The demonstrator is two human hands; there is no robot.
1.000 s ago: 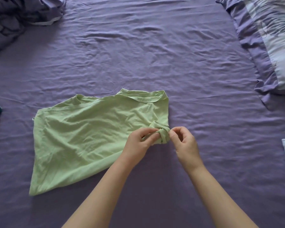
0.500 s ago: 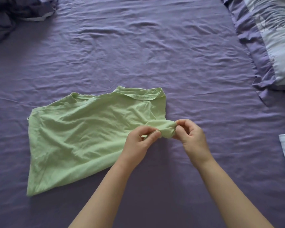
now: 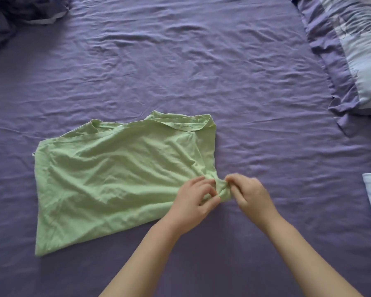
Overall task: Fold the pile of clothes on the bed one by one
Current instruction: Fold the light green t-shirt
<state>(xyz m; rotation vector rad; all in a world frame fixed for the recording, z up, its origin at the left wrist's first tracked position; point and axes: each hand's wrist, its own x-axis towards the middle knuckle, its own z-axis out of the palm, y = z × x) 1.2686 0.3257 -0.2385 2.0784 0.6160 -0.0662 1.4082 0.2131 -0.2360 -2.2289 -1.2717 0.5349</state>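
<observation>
Shirt (image 3: 120, 179) lies flat on the bed (image 3: 180, 71) — pale green, creased. Left hand (image 3: 193, 202) and right hand (image 3: 251, 196) both pinch its bunched near-right corner, fingers curled.

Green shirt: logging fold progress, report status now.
Left hand and right hand both pinch the bunched sleeve. Green shirt lies spread on the bed sheet, unfolded. Nothing in the way.

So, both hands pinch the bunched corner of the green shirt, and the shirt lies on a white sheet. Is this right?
Not quite: the sheet is purple, not white, as the head view shows. The rest holds: the left hand and the right hand both pinch the bunched corner of the green shirt.
</observation>
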